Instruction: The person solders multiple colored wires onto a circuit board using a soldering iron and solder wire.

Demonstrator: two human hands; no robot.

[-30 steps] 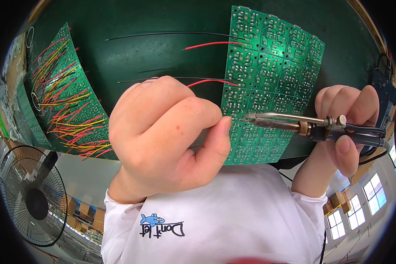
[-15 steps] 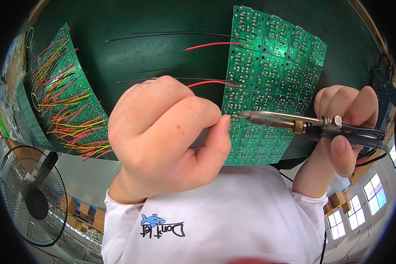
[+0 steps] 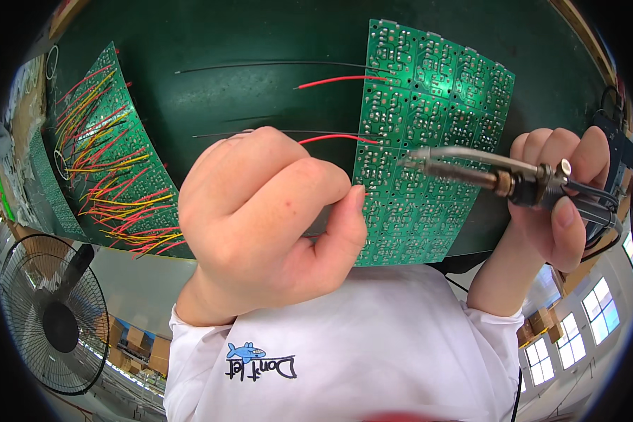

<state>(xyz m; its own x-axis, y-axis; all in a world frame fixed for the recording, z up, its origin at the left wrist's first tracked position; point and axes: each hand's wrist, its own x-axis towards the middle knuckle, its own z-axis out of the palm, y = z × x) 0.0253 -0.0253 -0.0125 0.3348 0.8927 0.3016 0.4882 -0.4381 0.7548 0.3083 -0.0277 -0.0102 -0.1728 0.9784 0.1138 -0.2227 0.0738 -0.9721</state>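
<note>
Iron's shift: the iron point(image 3: 465, 174), a half second ago with its tip at the left fingertips, has swung up and right; its blurred tip now shows over the board point(image 3: 429, 105), apart from those fingertips.
Meaning: judging by that gap, heat is off the pinched spot for now; whether a joint has formed there is too small to tell.
Table point(image 3: 260, 35): dark green, filling the upper frame.
Board: green, dotted with solder points, on the table right of centre; the iron crosses in front of it.
Left hand point(image 3: 267, 225): centre of the frame, curled, thumb and forefinger pinched together at the board's left edge; I cannot tell what is between them.
Wired board point(image 3: 122, 100): upper left, bristling with red, yellow and black leads.
Right hand point(image 3: 541, 225): right side of the frame, fingers wrapped around the iron's handle.
Wires: two black point(image 3: 281, 64) and two red point(image 3: 341, 81), upper centre, reaching left from the board's left edge; the left hand partly hides the lower pair.
</note>
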